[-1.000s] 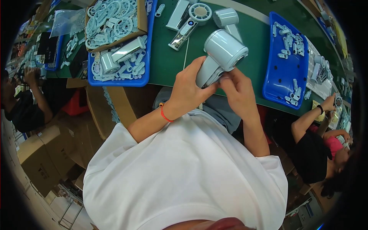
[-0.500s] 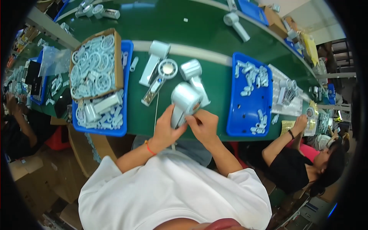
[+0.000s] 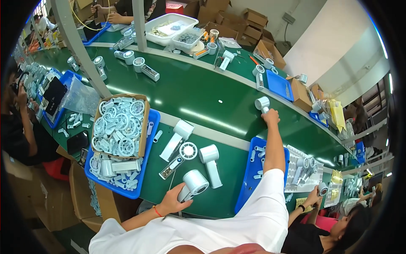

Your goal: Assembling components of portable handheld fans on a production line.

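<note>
A long green belt (image 3: 198, 95) is stretching across the room in front of me, shining under the lights, and a green table (image 3: 154, 187) is running along its near side. My left hand (image 3: 170, 201) is holding a white handheld fan (image 3: 196, 182) above the table's near edge, the fingers wrapping closely round its handle while the drum-shaped head is jutting out beyond them. My right arm is reaching far forward, and my right hand (image 3: 271, 117) is gripping another white fan (image 3: 261, 102) by the handle, fingers curling round it; I cannot tell whether it is touching the belt. Three more fans (image 3: 210, 164) are lying near one another on the table, just beyond my left hand. To my left, a blue tray (image 3: 113, 192) is bearing loose pale parts and a cardboard box (image 3: 146, 134) full of ring-shaped pieces. To my right, my white sleeve (image 3: 272, 190) is hiding part of a second blue tray (image 3: 246, 195), and farther right a co-worker (image 3: 311, 235) is handling a fan too.
</note>
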A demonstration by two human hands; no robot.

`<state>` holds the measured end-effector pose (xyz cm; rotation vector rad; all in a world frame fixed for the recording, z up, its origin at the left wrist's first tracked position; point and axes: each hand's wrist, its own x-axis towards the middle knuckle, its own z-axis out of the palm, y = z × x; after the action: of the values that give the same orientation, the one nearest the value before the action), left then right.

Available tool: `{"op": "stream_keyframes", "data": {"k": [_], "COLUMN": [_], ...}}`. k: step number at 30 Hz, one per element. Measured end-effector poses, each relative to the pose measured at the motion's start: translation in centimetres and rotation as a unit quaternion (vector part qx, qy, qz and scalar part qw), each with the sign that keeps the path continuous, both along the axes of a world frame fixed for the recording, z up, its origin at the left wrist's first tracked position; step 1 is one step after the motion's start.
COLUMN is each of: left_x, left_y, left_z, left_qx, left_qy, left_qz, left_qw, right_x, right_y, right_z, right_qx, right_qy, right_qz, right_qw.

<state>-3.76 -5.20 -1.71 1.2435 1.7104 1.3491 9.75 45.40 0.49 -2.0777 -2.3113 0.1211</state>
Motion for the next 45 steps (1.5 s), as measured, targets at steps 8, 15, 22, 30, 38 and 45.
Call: {"op": "stream_keyframes", "data": {"k": [8,15,22,30,38,45], "left_x": [0.0,-0.6,-0.8,1.3,0.7,1.3], "left_y": [-0.4,0.2,0.1,-0.2,1.4,3.2], "left_z": [0.5,0.1,5.8,6.2,7.4,5.7], "left_qx": [-0.012,-0.027,-0.024,-0.012,0.167,0.196], "left_qy": [-0.002,-0.278,-0.487,-0.509,0.138,0.337], "left_qz": [-0.014,-0.064,-0.186,-0.296,-0.051,-0.016], "left_qw": [1.000,0.958,0.853,0.808,0.975,0.921], "right_x": [0.1,0.1,1.1,-0.4,0.0,-0.5], "right_y": [-8.9,-23.4,-30.3,-40.2,-40.0,-40.5], "right_z": [4.9,2.0,2.0,5.9,6.5,6.2], "right_qx": [0.041,0.094,0.070,-0.210,0.050,0.083], "right_qy": [0.120,0.063,0.083,0.735,0.600,0.562], "right_qz": [0.144,0.280,0.227,0.232,0.230,0.189], "right_qw": [0.981,0.953,0.968,0.601,0.765,0.801]}}
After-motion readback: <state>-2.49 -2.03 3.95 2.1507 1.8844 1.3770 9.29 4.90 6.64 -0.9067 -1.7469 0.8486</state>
